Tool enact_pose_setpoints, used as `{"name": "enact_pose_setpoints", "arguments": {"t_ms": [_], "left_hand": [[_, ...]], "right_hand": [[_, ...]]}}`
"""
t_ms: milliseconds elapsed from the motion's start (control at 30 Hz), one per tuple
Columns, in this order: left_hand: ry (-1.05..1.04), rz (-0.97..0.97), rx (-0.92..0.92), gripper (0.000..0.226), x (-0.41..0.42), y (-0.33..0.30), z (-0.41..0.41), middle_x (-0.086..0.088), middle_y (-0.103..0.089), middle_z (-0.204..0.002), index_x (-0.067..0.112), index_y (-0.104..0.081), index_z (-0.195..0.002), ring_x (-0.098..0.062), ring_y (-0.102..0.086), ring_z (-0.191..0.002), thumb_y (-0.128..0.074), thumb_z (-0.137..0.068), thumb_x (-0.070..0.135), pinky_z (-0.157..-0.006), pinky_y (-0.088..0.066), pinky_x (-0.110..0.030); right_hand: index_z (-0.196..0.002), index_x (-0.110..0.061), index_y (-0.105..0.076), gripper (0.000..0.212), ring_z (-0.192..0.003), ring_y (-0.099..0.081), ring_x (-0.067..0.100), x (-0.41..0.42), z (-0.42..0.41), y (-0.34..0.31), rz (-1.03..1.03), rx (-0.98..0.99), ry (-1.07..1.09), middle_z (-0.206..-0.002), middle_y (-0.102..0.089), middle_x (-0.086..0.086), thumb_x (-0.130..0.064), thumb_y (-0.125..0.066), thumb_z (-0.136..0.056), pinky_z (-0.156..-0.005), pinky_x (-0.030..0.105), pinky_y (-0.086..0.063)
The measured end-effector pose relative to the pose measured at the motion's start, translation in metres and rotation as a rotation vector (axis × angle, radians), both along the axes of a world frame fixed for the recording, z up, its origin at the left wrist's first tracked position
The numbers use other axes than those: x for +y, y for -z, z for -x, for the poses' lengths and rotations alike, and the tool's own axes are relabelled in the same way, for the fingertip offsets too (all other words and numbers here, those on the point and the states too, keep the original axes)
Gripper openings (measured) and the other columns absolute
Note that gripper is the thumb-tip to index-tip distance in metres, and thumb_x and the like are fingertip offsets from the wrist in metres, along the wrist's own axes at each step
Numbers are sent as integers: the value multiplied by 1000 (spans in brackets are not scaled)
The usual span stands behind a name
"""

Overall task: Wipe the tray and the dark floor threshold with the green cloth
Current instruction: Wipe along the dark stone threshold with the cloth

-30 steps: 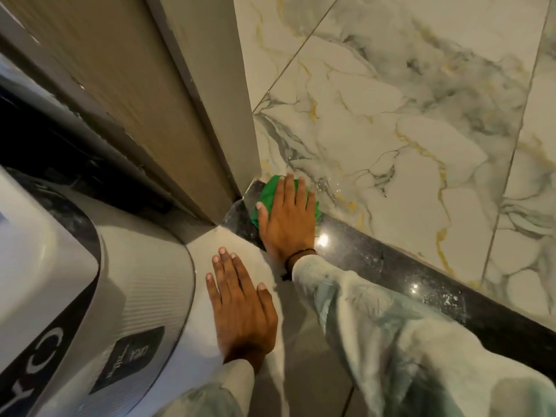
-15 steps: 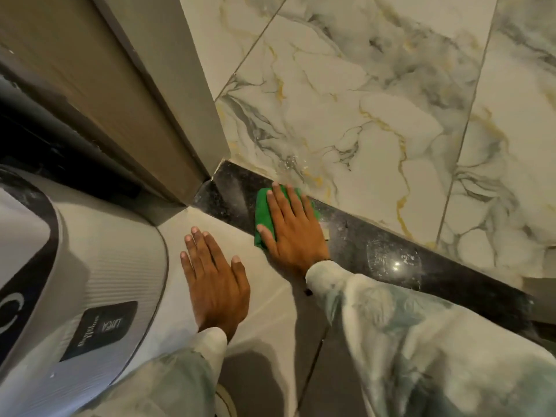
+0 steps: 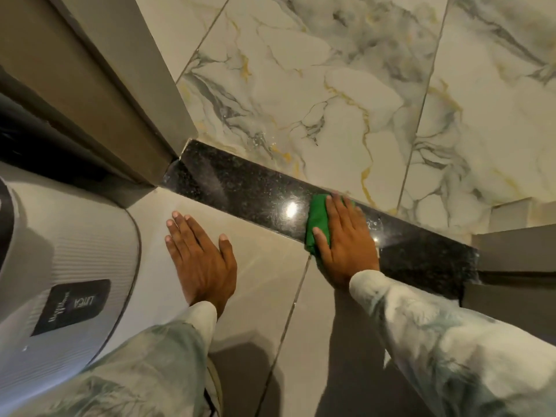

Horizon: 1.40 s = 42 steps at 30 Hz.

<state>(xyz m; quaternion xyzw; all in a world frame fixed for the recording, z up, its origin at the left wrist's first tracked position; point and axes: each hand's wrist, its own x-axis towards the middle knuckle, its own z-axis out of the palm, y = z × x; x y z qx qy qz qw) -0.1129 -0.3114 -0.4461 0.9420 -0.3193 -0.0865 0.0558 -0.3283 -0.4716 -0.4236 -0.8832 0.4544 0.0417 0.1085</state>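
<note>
The dark floor threshold [image 3: 246, 188] is a glossy black speckled stone strip that runs from the door frame at the left down to the right. The green cloth [image 3: 317, 218] lies folded on it, right of the middle. My right hand [image 3: 346, 245] presses flat on the cloth, covering most of it, with only its left part showing. Spread flat on the beige floor tile, my left hand [image 3: 201, 260] lies apart from the threshold and holds nothing. No tray is in view.
A grey ribbed appliance [image 3: 78, 260] with a dark label stands at the left, close to my left hand. A door frame [image 3: 144, 94] rises at the upper left. Marble tile [image 3: 331, 100] lies beyond the threshold, and a step [image 3: 517, 251] sits at the right.
My right hand has slid the green cloth along the threshold from the door-frame corner toward the right. My left hand has stayed flat on the beige tile.
</note>
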Motion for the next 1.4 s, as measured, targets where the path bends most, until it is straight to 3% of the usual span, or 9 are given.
{"name": "enact_pose_setpoints", "arguments": {"t_ms": [133,300,400,567,767,900,1067,1267,1400], "left_hand": [[12,-17,-41,82,1,5,-1,-27,-9,-173,-3,-7,-162,-45,-12,-160,-20,-103,52,-131,-13,-55],[24,-6,-54,82,1,2,0,-27,-9,-173,-3,-7,-162,-46,-12,-160,-22,-103,51,-131,-10,-55],[30,5,-47,81,1,-1,0,-29,-11,-172,-5,-9,-162,-48,-13,-159,-24,-102,49,-130,-11,-56],[25,22,-35,82,1,-1,0,-30,-11,-171,-5,-8,-161,-47,-13,-159,-25,-101,47,-130,-13,-58],[36,41,-19,82,1,-5,1,-32,-11,-171,-7,-9,-161,-49,-13,-158,-26,-100,46,-130,-13,-60],[40,56,-20,82,2,-6,-1,-32,-11,-171,-7,-9,-161,-49,-13,-158,-24,-101,47,-130,-12,-60],[43,69,-20,81,2,-4,-1,-31,-11,-171,-6,-9,-161,-49,-13,-159,-24,-101,48,-130,-12,-59],[46,62,-3,83,3,-4,0,-31,-10,-171,-6,-8,-161,-48,-11,-159,-23,-101,49,-130,-10,-59],[45,44,4,84,2,-6,0,-31,-10,-171,-6,-10,-161,-49,-12,-159,-23,-100,50,-130,-10,-60]], "right_hand": [[-162,-5,-20,71,-159,-12,32,-24,-9,-1,33,27,517,-171,-18,12,-46,-28,-105,-128,51,-13],[-164,-14,-16,70,-161,-8,24,31,16,6,32,-51,154,-173,-12,4,-52,-22,-104,-130,47,-12],[-162,-13,-20,70,-158,-20,29,37,62,12,114,-12,523,-170,-23,9,-51,-25,-104,-128,49,-18],[-160,-2,-25,75,-156,-24,38,-25,20,10,120,-102,1044,-167,-29,19,-49,-36,-102,-127,52,-16],[-163,-12,-16,82,-159,-14,27,18,23,8,73,-54,357,-172,-16,7,-62,-29,-100,-130,44,-14],[-162,-6,-15,85,-158,-19,32,27,71,14,107,-37,705,-170,-19,16,-61,-28,-99,-129,48,-17],[-158,4,-24,84,-156,-22,38,-31,29,8,112,-162,1177,-167,-25,22,-54,-37,-99,-127,52,-15],[-163,-6,-9,105,-160,-10,31,2,4,12,79,-65,542,-172,-9,13,-81,-22,-91,-128,42,-6],[-162,-4,-10,109,-158,-16,31,21,67,15,143,-32,740,-171,-14,17,-84,-23,-89,-128,42,-11]]}}
